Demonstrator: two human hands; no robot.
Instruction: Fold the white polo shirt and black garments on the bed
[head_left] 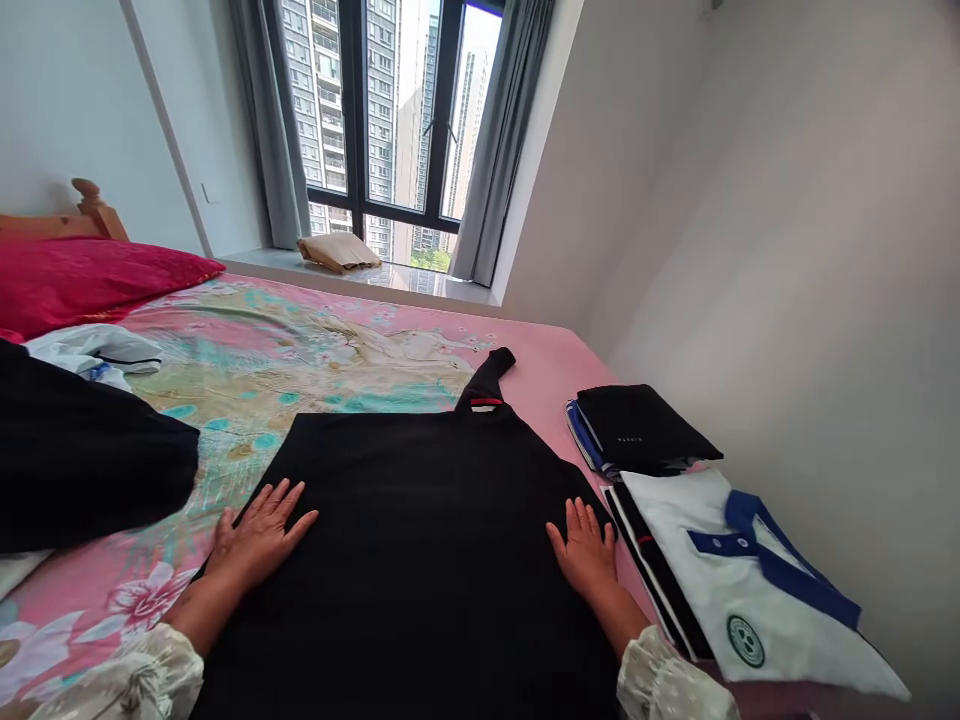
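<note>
A black garment (427, 560) lies spread flat on the bed, with a collar and a small red-and-white strip showing at its far edge. My left hand (259, 535) rests palm down on its left edge, fingers spread. On the right edge of the same cloth lies my right hand (585, 548), flat, with its fingers a little apart. Neither hand grips anything. The lower end of the garment runs out of view.
Folded clothes lie at the right: a black one (645, 425) and a white shirt with blue collar (750, 590). Another black garment (90, 450) is bunched at the left, near white cloth (90, 350) and a red pillow (97, 280). A brown package (339, 250) sits on the windowsill.
</note>
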